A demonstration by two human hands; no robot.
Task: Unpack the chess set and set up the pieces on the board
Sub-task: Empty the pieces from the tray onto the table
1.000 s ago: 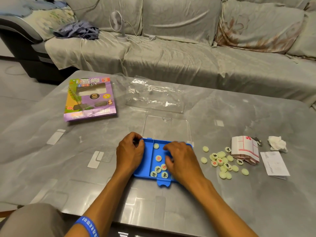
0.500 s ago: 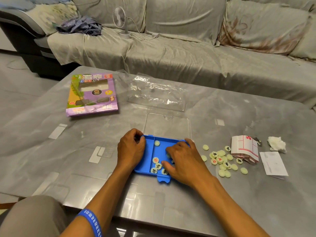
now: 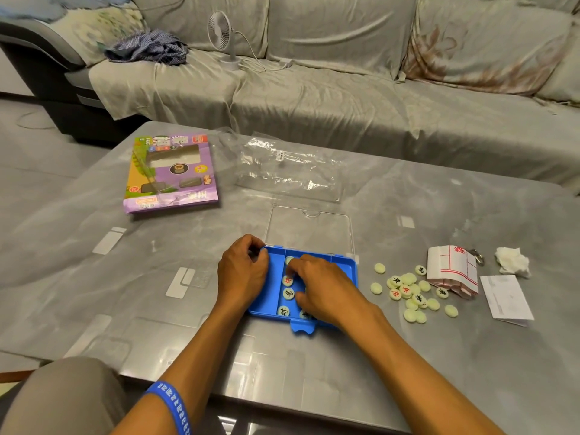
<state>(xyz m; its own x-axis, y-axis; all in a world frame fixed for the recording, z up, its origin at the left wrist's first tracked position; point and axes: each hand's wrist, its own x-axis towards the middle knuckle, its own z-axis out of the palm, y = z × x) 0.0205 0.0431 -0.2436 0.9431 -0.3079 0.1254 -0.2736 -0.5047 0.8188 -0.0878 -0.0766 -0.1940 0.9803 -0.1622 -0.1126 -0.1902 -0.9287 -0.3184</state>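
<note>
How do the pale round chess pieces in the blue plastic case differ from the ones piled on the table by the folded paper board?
The pale round pieces inside the blue plastic case are few, while the loose pile of pale round pieces on the grey table is far larger. The case pieces sit spread out in a walled compartment, partly covered by the right hand; the pile lies uncovered, some overlapping. Both groups show red and black characters.

Black and red Chinese characters are printed on the pieces; 兵 is legible on one.
</note>
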